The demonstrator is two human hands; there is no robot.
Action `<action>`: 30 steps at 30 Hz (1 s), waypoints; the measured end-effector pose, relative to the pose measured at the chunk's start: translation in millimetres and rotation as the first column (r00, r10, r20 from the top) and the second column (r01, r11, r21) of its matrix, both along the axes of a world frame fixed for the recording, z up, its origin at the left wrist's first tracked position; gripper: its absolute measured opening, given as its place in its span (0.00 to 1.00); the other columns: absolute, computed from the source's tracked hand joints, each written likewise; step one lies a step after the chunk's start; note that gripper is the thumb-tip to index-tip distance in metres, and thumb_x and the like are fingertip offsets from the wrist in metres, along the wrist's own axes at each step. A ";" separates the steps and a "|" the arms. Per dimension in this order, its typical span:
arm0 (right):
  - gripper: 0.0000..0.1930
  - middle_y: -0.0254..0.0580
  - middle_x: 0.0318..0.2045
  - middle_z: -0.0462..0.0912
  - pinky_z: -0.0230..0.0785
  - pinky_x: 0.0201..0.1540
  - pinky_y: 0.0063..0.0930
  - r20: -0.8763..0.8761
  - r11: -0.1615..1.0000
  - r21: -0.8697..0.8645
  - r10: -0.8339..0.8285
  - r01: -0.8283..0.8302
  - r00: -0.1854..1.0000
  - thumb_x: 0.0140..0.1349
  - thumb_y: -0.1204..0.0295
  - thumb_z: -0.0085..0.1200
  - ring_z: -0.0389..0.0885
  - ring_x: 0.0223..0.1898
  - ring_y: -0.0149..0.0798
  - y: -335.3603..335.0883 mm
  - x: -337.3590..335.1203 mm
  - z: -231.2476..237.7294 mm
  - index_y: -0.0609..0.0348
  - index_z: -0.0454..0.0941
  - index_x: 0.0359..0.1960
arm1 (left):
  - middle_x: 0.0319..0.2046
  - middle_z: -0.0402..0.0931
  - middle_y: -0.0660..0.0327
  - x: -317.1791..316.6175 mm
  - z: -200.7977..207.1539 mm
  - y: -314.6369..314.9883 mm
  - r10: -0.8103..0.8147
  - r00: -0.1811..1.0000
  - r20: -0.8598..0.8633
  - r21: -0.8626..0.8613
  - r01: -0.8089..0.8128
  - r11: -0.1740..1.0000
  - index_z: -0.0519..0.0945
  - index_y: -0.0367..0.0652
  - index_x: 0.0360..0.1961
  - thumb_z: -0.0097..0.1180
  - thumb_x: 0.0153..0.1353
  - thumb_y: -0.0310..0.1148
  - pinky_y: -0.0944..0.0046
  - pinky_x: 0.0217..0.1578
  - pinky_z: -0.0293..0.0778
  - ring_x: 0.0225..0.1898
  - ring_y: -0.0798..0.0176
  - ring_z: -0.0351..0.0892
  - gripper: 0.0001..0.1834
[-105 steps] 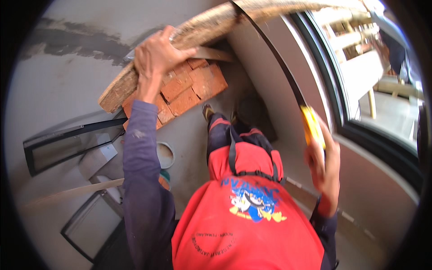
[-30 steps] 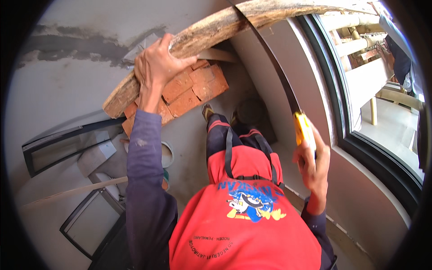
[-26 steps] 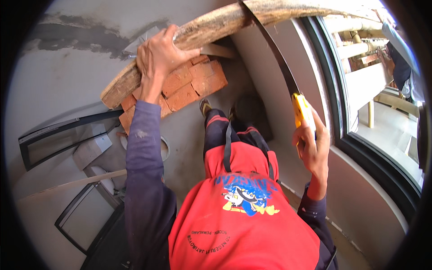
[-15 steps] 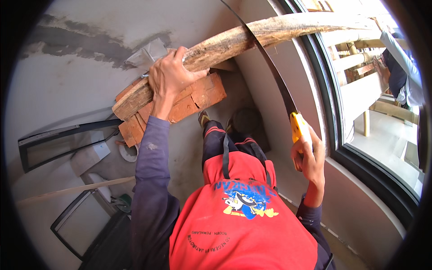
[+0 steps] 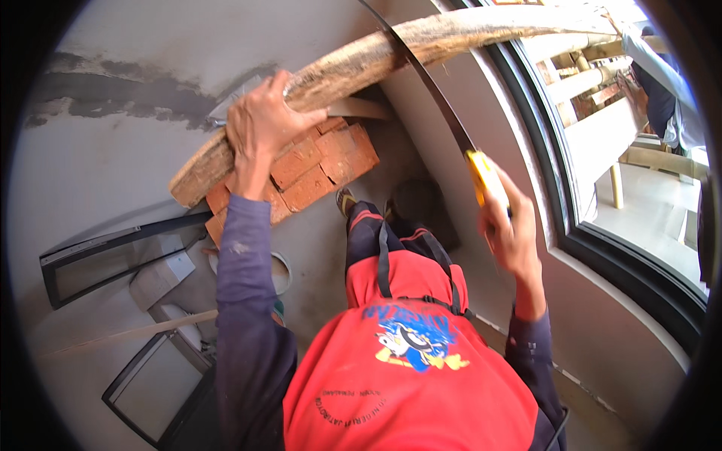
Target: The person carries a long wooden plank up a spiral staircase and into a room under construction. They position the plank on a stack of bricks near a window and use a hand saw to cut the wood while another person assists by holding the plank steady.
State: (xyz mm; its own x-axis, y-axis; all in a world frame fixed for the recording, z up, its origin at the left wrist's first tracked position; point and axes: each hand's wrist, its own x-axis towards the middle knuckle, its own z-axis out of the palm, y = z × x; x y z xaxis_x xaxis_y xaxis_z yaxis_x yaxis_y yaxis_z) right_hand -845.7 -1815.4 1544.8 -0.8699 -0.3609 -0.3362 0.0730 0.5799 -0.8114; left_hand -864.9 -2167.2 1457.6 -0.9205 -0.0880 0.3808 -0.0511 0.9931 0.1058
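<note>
My left hand [image 5: 259, 124] grips a long rough wooden pole [image 5: 361, 64] near its cut end and presses it onto a stack of red bricks [image 5: 316, 169]. My right hand [image 5: 511, 233] is closed round the yellow handle [image 5: 485, 177] of a handsaw. Its dark blade [image 5: 421, 79] runs up and left and lies across the pole, which stretches on to the upper right past the window frame.
A dark window frame [image 5: 594, 225] curves down the right side, with wooden planks [image 5: 594, 128] and another person's sleeve [image 5: 665, 68] outside. Black metal frames [image 5: 113, 252], a grey block [image 5: 162, 278], a thin wooden slat [image 5: 135, 331] and a white round tub [image 5: 278, 270] lie on the concrete floor at left.
The saw has slid along its cut, my right hand going down and back up. The view shifted, so the pole and bricks now sit lower and further right.
</note>
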 end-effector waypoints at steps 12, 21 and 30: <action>0.24 0.28 0.12 0.69 0.55 0.19 0.19 0.050 0.994 -0.061 -0.090 0.093 0.995 0.70 0.63 0.44 0.65 0.14 0.21 8.3 5.7 -17.5 0.63 0.67 0.64 | 0.24 0.83 0.58 18.6 5.5 18.9 0.082 0.991 0.108 0.030 -0.086 0.996 0.82 0.46 0.37 0.72 0.33 0.62 0.59 0.23 0.78 0.23 0.57 0.83 0.36; 0.24 0.35 0.16 0.75 0.59 0.20 0.20 0.064 0.995 -0.010 -0.097 0.098 0.993 0.65 0.68 0.45 0.71 0.15 0.24 52.7 63.0 34.3 0.67 0.70 0.60 | 0.25 0.82 0.59 16.1 15.8 15.8 0.035 0.994 0.106 -0.016 -0.034 0.999 0.81 0.46 0.41 0.72 0.35 0.58 0.56 0.24 0.77 0.26 0.52 0.84 0.35; 0.31 0.39 0.13 0.77 0.53 0.13 0.18 -0.032 0.924 -0.308 -0.248 0.226 0.968 0.61 0.56 0.48 0.63 0.09 0.22 103.1 109.7 50.3 0.72 0.71 0.58 | 0.44 0.75 0.62 28.9 -4.9 54.2 0.075 0.974 -0.214 -0.314 -0.141 0.939 0.72 0.46 0.59 0.72 0.40 0.40 0.56 0.46 0.73 0.44 0.56 0.76 0.41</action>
State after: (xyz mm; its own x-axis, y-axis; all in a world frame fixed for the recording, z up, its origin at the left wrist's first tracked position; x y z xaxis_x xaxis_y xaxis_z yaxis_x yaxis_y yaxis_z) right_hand -736.0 -1712.3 1595.1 -0.9597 -0.2157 -0.1803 0.1157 0.2816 -0.9525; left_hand -836.0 -2113.0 1452.7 -0.8163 -0.0235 0.5771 -0.1711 0.9642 -0.2027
